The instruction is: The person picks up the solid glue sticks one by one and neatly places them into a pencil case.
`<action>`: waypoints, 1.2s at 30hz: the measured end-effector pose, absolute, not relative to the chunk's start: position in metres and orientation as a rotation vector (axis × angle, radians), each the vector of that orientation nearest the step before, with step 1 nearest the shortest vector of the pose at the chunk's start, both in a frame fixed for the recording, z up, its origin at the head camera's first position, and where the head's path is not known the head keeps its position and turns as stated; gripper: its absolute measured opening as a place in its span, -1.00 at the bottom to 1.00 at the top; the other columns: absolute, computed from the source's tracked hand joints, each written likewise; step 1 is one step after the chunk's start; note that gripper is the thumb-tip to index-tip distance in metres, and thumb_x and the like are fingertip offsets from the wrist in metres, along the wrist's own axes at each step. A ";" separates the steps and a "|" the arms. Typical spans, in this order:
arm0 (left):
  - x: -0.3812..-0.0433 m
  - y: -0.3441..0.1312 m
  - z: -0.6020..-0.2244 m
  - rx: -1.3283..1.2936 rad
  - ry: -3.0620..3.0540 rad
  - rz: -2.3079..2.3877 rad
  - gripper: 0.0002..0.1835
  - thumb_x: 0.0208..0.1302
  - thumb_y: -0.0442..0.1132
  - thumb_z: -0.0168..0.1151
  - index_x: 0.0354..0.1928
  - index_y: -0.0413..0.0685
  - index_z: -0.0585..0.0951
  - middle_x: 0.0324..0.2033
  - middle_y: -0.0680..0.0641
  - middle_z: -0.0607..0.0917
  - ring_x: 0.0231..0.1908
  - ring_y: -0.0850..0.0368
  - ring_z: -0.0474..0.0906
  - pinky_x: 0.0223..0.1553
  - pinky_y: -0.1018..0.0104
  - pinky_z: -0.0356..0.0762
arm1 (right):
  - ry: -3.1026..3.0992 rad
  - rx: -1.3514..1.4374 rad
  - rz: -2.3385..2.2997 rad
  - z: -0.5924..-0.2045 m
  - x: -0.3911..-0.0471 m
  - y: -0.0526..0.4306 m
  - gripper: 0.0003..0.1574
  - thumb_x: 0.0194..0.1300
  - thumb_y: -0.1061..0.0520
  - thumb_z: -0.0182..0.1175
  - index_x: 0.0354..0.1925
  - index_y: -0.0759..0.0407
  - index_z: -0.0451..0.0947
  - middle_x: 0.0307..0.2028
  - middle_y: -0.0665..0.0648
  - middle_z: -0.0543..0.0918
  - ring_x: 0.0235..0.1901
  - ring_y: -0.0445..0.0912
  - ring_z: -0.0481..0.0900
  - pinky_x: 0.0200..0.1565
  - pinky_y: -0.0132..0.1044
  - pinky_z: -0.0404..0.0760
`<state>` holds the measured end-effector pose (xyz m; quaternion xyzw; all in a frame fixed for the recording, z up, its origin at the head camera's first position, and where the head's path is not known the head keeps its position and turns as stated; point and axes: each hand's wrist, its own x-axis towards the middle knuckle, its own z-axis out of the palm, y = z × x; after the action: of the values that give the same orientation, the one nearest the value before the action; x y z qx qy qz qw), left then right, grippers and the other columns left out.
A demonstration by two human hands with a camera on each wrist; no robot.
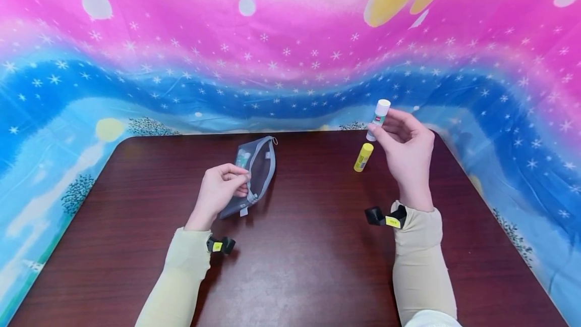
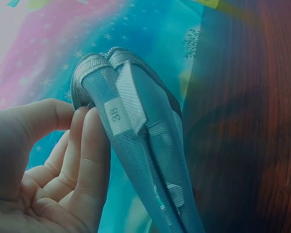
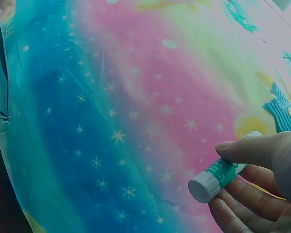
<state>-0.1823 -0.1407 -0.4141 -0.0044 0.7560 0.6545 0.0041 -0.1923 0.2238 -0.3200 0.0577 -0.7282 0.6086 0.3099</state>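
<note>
My left hand pinches the rim of a grey mesh zipper pouch, whose mouth gapes toward the right. Through the mesh shows a white and green item inside the pouch. In the left wrist view the pouch's end has a tag marked 38. My right hand holds a white glue stick with a green label between thumb and fingers, raised above the table; the right wrist view shows its white cap. Just below it in the head view is a yellow glue stick, standing on the table.
The dark red-brown wooden table reaches back to a colourful cloth backdrop with snowflakes, which hangs round its back and sides. Each wrist wears a black camera mount with a yellow sticker.
</note>
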 end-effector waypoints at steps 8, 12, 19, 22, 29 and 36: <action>-0.182 -0.140 -0.413 0.002 2.369 2.052 -0.74 0.30 -0.35 0.41 -0.07 -0.42 0.69 -0.42 -0.23 0.75 -0.53 0.04 0.71 -0.37 0.23 0.76 | -1.970 0.196 1.594 -0.323 -0.192 0.215 -0.54 0.17 0.26 0.52 0.07 0.16 0.73 -0.19 0.11 0.76 -0.19 -0.06 0.71 -0.05 -0.35 0.69; -0.182 -0.140 -0.413 -0.002 2.365 2.050 -0.74 0.29 -0.35 0.42 -0.07 -0.42 0.69 -0.41 -0.23 0.75 -0.52 0.03 0.71 -0.37 0.23 0.76 | -1.995 0.197 1.596 -0.324 -0.191 0.211 -0.54 0.18 0.24 0.52 0.08 0.16 0.73 -0.18 0.12 0.76 -0.18 -0.08 0.71 -0.04 -0.35 0.68; -0.182 -0.140 -0.413 -0.008 2.367 2.045 -0.77 0.29 -0.34 0.42 -0.09 -0.37 0.71 -0.42 -0.22 0.76 -0.52 0.04 0.71 -0.37 0.23 0.76 | -2.008 0.233 1.615 -0.325 -0.191 0.203 -0.53 0.17 0.27 0.52 0.07 0.20 0.72 -0.17 0.21 0.76 -0.21 -0.11 0.71 -0.07 -0.35 0.69; -0.182 -0.140 -0.413 -0.006 2.365 2.051 -0.78 0.29 -0.34 0.42 -0.10 -0.36 0.71 -0.42 -0.23 0.75 -0.53 0.04 0.71 -0.37 0.23 0.76 | -2.027 0.230 1.620 -0.326 -0.191 0.199 -0.52 0.16 0.27 0.52 0.08 0.18 0.72 -0.16 0.21 0.76 -0.21 -0.12 0.70 -0.08 -0.36 0.69; -0.182 -0.140 -0.413 -0.002 2.364 2.051 -0.77 0.29 -0.35 0.42 -0.09 -0.38 0.71 -0.42 -0.23 0.75 -0.53 0.05 0.70 -0.37 0.23 0.76 | -2.064 0.262 1.640 -0.329 -0.192 0.192 -0.51 0.17 0.25 0.52 0.10 0.17 0.71 -0.14 0.21 0.76 -0.19 -0.11 0.71 -0.06 -0.33 0.70; -0.181 -0.140 -0.413 -0.001 2.369 2.047 -0.79 0.29 -0.34 0.42 -0.11 -0.34 0.72 -0.41 -0.23 0.76 -0.52 0.04 0.71 -0.37 0.23 0.76 | -2.076 0.292 1.688 -0.336 -0.196 0.185 -0.51 0.18 0.26 0.51 0.10 0.18 0.70 -0.16 0.18 0.76 -0.20 -0.10 0.71 -0.06 -0.33 0.70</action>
<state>-0.1814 -0.1400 -0.4126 -0.0003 0.7565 0.6540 0.0054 -0.1960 0.1845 -0.3358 0.1057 -0.7519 0.6114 0.2229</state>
